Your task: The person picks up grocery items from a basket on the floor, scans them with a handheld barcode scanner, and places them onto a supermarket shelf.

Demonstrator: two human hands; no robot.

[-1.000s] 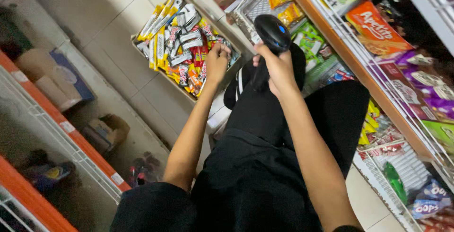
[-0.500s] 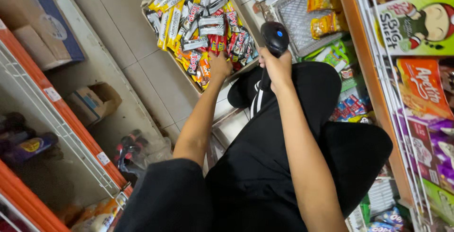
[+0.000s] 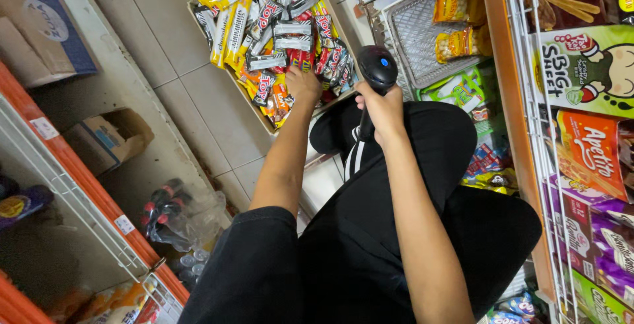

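Shop aisle, pale tiled floor (image 3: 198, 93), orange-edged wire shelves (image 3: 522, 132) of snack packs either side
Cardboard box (image 3: 264, 116) on floor, heaped full with wrapped chocolate bars (image 3: 277, 27); sorting looks barely begun
Right hand (image 3: 382, 109) closed around black handheld scanner (image 3: 376, 70), held above knee beside box
Left hand (image 3: 302, 86) down among bars; grip cannot tell

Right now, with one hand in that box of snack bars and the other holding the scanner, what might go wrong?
1. The cardboard box is heaped; the left hand digging among the snack bars could push some over the edge onto the floor.
2. The right hand grips the black scanner over the knee; a loosened grip might drop it.
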